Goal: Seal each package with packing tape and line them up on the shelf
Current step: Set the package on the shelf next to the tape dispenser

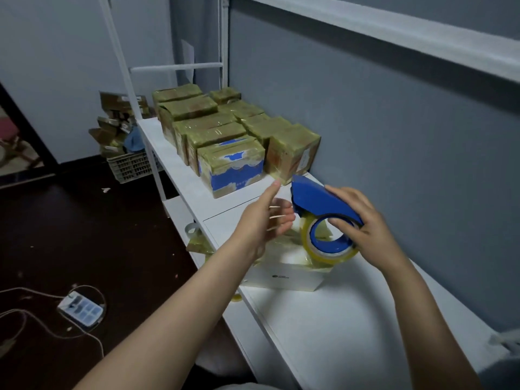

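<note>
Far left on my feed, a power strip lay on the dark floor with its cables looped round it. Behind it, a crate piled with cardboard scraps stood against the shelf's end. On the far half of the shelf I counted two rows of taped packages packed side by side, the nearest one blue-printed, and the right row touching the wall. Loose tape scraps hung over the shelf's front edge.

The left hand hovered above the shelf just short of the packages, fingers spread and loosely straight, gripping nothing I could make out; they were blurred, so I couldn't tell whether they touched any tape. Beneath both hands lay a white box, wrapped in yellowish tape, at the shelf's front edge and well apart from the rows. The hands hid most of its top.

The right hand held the blue dispenser over the box, fingers curled round the roll and into its core, nose pointing at the left hand.
</note>
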